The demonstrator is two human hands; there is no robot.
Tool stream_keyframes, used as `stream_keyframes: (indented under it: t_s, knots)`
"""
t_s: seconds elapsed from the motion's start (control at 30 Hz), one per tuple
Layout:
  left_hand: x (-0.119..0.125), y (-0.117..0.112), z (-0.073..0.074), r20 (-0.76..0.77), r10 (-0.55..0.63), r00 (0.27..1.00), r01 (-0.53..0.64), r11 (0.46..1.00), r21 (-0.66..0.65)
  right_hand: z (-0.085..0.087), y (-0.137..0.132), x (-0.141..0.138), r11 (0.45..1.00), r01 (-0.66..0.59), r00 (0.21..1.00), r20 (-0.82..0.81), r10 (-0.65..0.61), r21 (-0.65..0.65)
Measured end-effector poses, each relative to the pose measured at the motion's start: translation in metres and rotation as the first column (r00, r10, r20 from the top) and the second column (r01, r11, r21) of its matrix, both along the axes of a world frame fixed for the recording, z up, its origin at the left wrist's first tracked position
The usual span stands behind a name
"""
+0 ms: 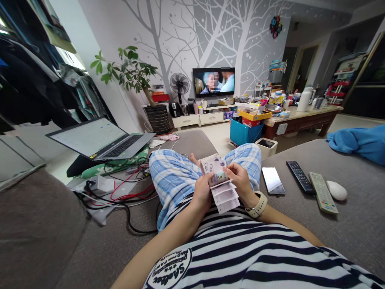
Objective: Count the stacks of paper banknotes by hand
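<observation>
A stack of banknotes [213, 165] is held over my lap, purple-toned, with the figure 5 showing on the top one. Several notes fan downward toward my striped shirt. My left hand [203, 190] is closed on the stack's left side, thumb lying across the notes. My right hand [240, 181], with a pale watch [259, 204] on its wrist, pinches the right edge between thumb and fingers. The fingers beneath the stack are hidden. Blue plaid trousers [173, 170] cover my crossed legs under the notes.
On the sofa to my right lie a phone [273, 180], a black remote [300, 176], a beige remote [323, 192] and a white mouse [337, 190]. Leftward are an open laptop [129, 145] and tangled cables [129, 196]. A cluttered table [323, 110] stands ahead on the right.
</observation>
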State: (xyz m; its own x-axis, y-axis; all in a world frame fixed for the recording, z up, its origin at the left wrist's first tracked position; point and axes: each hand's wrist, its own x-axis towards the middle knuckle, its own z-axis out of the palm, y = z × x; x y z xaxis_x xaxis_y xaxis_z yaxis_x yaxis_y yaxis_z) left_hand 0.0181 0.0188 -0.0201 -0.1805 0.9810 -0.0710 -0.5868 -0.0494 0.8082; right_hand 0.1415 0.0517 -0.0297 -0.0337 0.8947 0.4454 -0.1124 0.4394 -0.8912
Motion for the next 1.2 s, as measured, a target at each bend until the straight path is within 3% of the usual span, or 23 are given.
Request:
stream_keyframes:
  t_s: [0.3, 0.73, 1.2]
  knots:
    - [0.002, 0.0, 0.004, -0.001, 0.011, 1.0, -0.011, 1.0, -0.009, 0.001, 0.001, 0.0, 1.0, 0.024, 0.999, 0.033, -0.025, 0.017]
    - [0.002, 0.009, -0.004, 0.126, 0.025, 0.992, -0.031, 0.999, 0.043, 0.005, -0.005, 0.0, 0.997, 0.023, 0.999, 0.023, -0.024, 0.068]
    - [0.001, 0.007, -0.005, 0.061, 0.028, 0.998, -0.029, 0.999, 0.015, 0.007, -0.009, 0.0, 0.998, -0.022, 1.0, -0.001, 0.023, 0.052]
